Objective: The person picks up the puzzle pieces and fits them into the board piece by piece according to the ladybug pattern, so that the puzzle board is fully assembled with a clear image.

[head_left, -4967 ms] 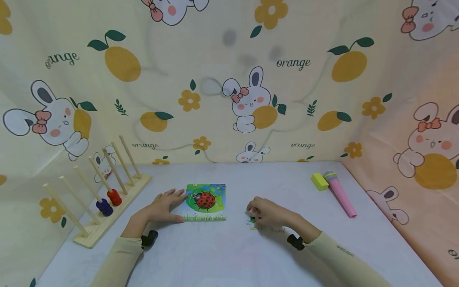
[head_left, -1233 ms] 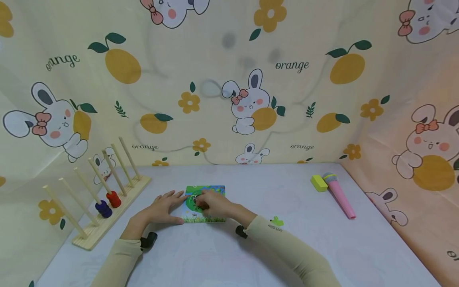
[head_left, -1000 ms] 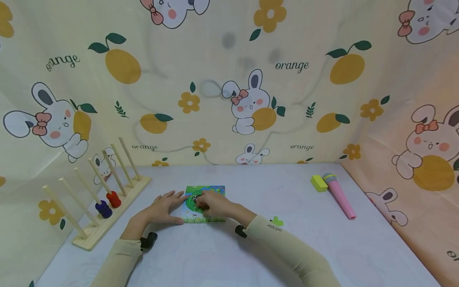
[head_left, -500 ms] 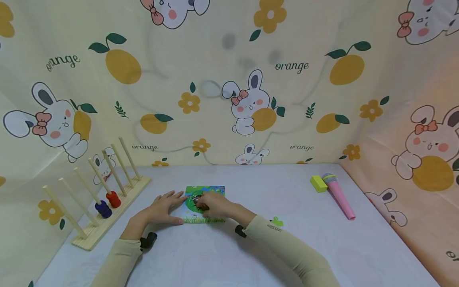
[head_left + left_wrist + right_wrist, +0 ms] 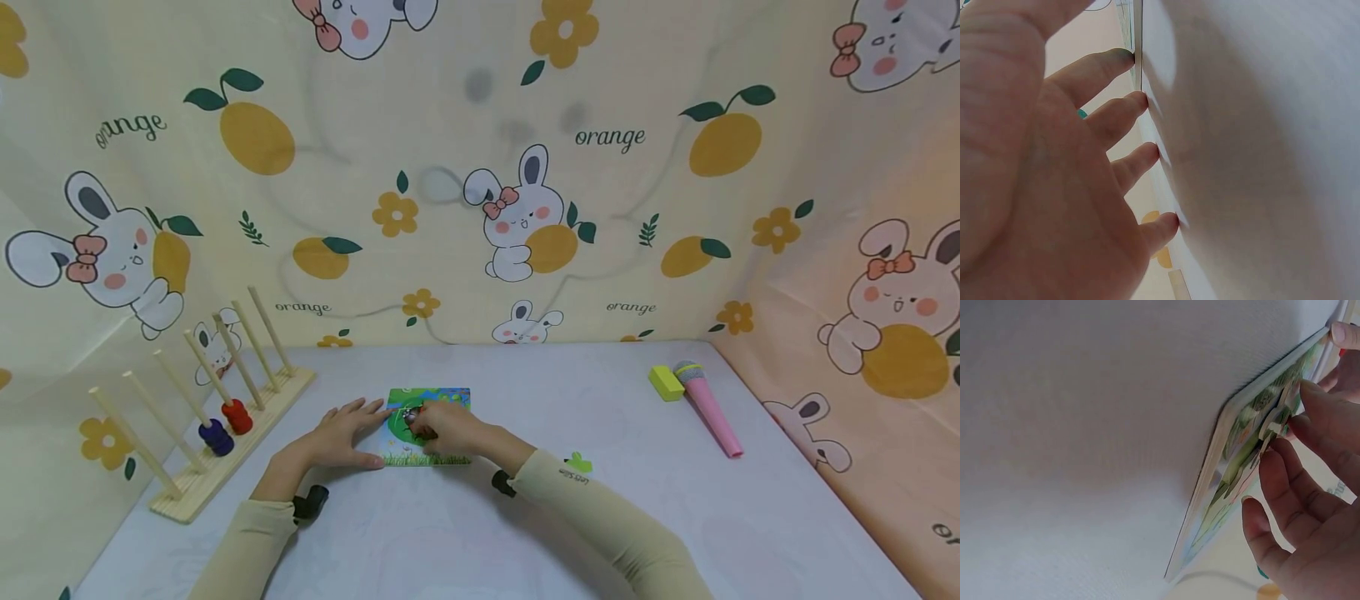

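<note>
A square puzzle board (image 5: 442, 459) with a ladybug picture lies flat on the white table. My left hand (image 5: 341, 435) rests at its left side with fingers spread, its fingertips touching the board's edge in the left wrist view. Over the middle of the board, my right hand (image 5: 453, 429) pinches a small puzzle piece (image 5: 1274, 420) between thumb and fingers. In the right wrist view that piece sits slightly tilted at the board's surface. Much of the ladybug is hidden under the right hand. A loose green puzzle piece (image 5: 578, 462) lies right of the board, beside the right sleeve.
On the left stands a wooden peg rack (image 5: 247, 433) with blue beads (image 5: 217, 437) and red beads (image 5: 237, 417). A yellow block (image 5: 666, 383) and a pink toy microphone (image 5: 712, 410) lie at the back right. Printed cloth walls surround the table.
From loose pieces on the right, my right hand has come left over the board, where it stays almost still during the last second. My left hand has kept its place.
</note>
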Tool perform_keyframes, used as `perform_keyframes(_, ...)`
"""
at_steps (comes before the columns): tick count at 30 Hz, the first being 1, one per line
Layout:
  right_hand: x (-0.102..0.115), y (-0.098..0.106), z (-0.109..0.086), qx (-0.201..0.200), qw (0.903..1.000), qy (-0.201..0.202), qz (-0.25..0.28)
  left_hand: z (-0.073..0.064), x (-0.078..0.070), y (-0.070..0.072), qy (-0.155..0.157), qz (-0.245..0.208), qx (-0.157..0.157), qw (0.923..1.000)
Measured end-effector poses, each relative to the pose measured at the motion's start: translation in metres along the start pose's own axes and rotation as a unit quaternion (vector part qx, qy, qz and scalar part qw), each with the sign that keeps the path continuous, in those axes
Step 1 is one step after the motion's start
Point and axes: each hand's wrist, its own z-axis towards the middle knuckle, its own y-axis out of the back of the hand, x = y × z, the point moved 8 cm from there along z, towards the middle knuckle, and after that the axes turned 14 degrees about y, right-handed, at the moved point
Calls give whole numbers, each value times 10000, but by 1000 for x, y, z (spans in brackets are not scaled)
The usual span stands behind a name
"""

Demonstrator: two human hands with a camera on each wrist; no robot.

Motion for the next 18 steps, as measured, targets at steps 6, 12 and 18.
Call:
perform_keyframes(6,-1,0,-1,-71,9999,91,-18,-1,-1,0,-1,-34,34,10000)
perform_keyframes(12,1,5,-7,-62,9993,93,-359,-1,-1,0,2,-34,57,10000)
perform_keyframes(18,14,-6,-19,785,9850,139,-1528,0,-1,0,18,4,31,10000)
